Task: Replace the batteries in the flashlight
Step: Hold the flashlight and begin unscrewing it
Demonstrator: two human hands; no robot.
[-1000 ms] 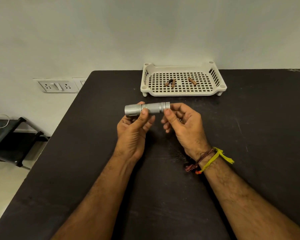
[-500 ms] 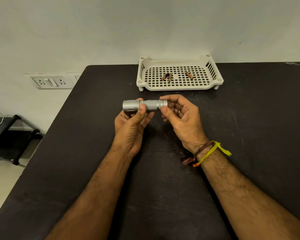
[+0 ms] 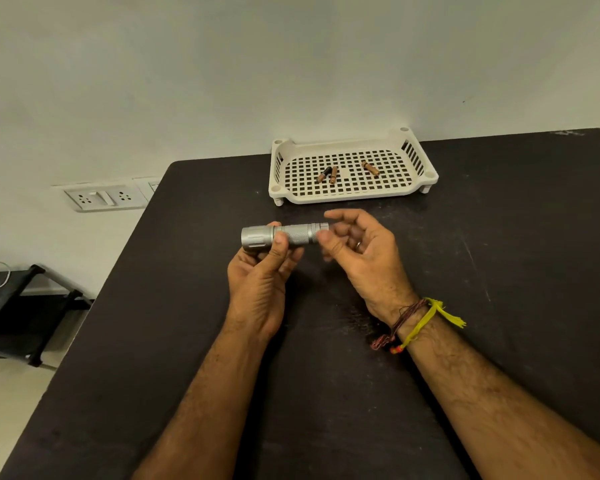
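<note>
We hold the silver flashlight [image 3: 284, 234] level above the black table [image 3: 499, 254], its wide head pointing left and its tail cap [image 3: 320, 231] to the right. Our left hand [image 3: 260, 282] grips the knurled barrel from below, thumb pressed over the top just behind the head and the other fingers curled under it. Our right hand [image 3: 357, 247] sits at the tail end with its palm turned up; its thumb tip touches the tail cap from the near side, while the index finger arches over the far side, loosely bent. Whether that finger actually touches the cap we cannot tell. The remaining right fingers curl loosely toward the palm, and a ring shows on one of them. Yellow and dark red threads [image 3: 419, 322] circle our right wrist. Beyond the hands, near the table's far edge, stands a cream perforated tray [image 3: 426, 176] with three small copper-coloured batteries [image 3: 333, 174] lying in it, two close together and one apart to the right. A wall socket panel [image 3: 106, 198] sits off to the left.
</note>
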